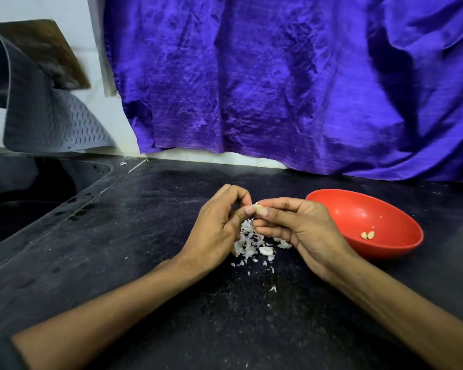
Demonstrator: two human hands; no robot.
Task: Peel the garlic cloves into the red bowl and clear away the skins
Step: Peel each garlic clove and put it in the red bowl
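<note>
Basically I hold one clove (257, 208) up off the counter (134, 236), just left of the bowl (401, 249). My right hand (300, 231) pinches it between thumb and forefinger, other fingers curled under for support. My left hand (219, 225) meets it from the other side, thumb and fingertips curled onto the clove's end, likely picking at the skin; I can't tell how much skin is left on it. I judge both hands sit over the skins (251, 244) on purpose, so whatever flakes off drops onto the same pile, easier to sweep up later.

Skins pile lies on the counter just left of the bowl, under my hands, partly hidden by them. One pale, larger piece (266, 251) lies at the pile's near edge, could be an unpeeled clove or a big husk, can't tell. A few stray flakes are scattered nearer to me than the pile.

Bowl is red, apart from my right hand though close behind it, open side tilted toward me in this view. Inside: two small peeled cloves (368, 235) touching each other near the bottom, plus a couple of tiny specks higher on the wall. Nothing else in it. Judging by that, the job is early to midway; skins not cleared yet.
</note>
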